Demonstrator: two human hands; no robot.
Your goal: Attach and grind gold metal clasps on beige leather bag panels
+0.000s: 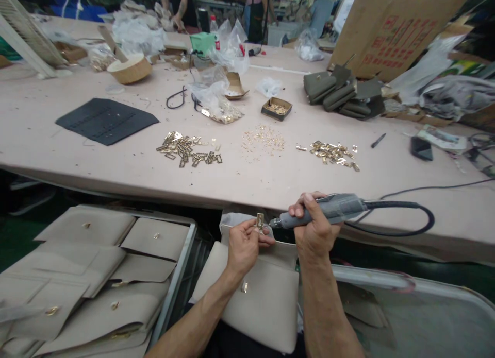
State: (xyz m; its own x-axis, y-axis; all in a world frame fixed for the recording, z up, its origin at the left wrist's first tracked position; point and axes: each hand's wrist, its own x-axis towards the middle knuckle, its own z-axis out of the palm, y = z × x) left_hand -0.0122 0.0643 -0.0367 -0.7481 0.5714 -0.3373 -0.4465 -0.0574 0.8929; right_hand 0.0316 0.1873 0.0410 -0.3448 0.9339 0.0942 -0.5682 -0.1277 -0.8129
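My right hand (315,221) is wrapped round a grey electric screwdriver (336,207) with a cable at its back end. Its tip points left, at a small gold metal plate (260,220) with a slot in it. My left hand (245,242) pinches at this plate, by the flap of a beige handbag (263,301) on my lap. A gold clasp part (244,286) sits on the bag's front. Whether the tip touches a screw is too small to tell.
Gold plates (185,148), tiny screws (265,140) and more gold fittings (332,153) lie in piles on the table (232,180). Beige bags (96,275) fill a crate at left. Dark green bag pieces (340,90) lie before a cardboard box (394,31). People stand across the table.
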